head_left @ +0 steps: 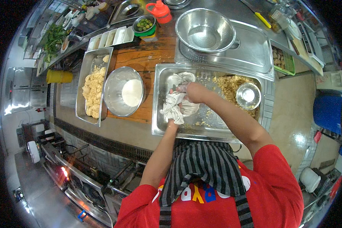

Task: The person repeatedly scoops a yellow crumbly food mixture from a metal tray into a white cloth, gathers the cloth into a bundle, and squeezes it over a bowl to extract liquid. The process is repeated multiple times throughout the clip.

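Note:
Inside a deep steel tray [216, 125], a wet-looking white cloth [172, 109] lies twisted and bunched at the left end. My right hand [194, 91] grips its upper part, with the fingers partly hidden by folds. Lower down, my left hand [175, 122] holds the cloth from the near side and is mostly covered by it. A rounded, full part of the cloth bulges between and beside the hands; its content is hidden. Brown shredded or crumbly food [229, 85] is heaped at the tray's right end, where a small metal bowl [248, 96] rests on it.
Left of the tray stand a steel bowl [111, 97] with pale liquid and a narrow pan [80, 105] of yellowish, lumpy mash. Behind are a large perforated steel bowl [205, 31] on a steel lid [253, 42] and a red jug [161, 12]. A flame [64, 172] burns at the stove, lower left.

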A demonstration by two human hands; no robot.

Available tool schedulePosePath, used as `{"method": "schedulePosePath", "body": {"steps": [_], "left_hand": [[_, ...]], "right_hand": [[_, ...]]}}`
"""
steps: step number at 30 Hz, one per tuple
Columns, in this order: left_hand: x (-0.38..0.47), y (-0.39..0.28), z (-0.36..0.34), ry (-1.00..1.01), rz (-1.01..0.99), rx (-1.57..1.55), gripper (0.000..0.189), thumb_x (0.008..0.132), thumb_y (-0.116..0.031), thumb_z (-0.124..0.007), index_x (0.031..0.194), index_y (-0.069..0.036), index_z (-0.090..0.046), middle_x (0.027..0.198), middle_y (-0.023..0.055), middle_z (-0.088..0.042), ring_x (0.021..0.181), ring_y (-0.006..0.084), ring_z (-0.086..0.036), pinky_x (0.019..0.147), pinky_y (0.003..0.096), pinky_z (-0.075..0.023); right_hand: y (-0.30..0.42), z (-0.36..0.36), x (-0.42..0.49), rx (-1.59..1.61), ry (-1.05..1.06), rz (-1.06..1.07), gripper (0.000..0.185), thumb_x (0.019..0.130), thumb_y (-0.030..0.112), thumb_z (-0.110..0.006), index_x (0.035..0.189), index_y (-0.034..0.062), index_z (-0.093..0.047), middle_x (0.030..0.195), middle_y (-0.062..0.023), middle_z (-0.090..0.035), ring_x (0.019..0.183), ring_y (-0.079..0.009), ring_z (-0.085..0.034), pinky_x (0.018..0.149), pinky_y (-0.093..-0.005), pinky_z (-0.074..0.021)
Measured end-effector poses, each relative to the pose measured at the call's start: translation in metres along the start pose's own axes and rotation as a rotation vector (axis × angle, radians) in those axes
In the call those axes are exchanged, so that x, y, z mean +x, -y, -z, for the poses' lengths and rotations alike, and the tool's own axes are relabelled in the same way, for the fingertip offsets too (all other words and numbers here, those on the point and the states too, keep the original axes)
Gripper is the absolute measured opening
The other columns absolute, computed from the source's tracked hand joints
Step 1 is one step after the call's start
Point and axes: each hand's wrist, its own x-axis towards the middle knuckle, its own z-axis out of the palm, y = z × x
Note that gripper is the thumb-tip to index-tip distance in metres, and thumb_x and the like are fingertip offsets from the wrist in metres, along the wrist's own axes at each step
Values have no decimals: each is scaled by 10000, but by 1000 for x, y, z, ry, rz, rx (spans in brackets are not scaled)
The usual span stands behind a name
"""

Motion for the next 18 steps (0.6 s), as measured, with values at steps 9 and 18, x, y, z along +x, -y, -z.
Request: {"method": "schedulePosePath", "body": {"steps": [9,18], "left_hand": [[-9,36,-19,144,-22,128,613,992,-320,-618,1538,-116,-427,1532,144,-477,1416,323,-452,1166,455,-393],[29,-4,0,43,-14,287,343,961,-347,-646,1191,-96,-682,1082,121,-691,1071,311,-619,950,421,-483]], "right_hand": [[17,-18,13,-79,-283,350,259,854,189,-634,1077,129,-752,1187,-156,-717,1101,-356,-683,957,-472,-544],[26,-24,-20,-15,-458,-147,523,829,209,-683,1347,143,-662,1309,-178,-672,1248,-370,-615,1077,-485,-478]]}}
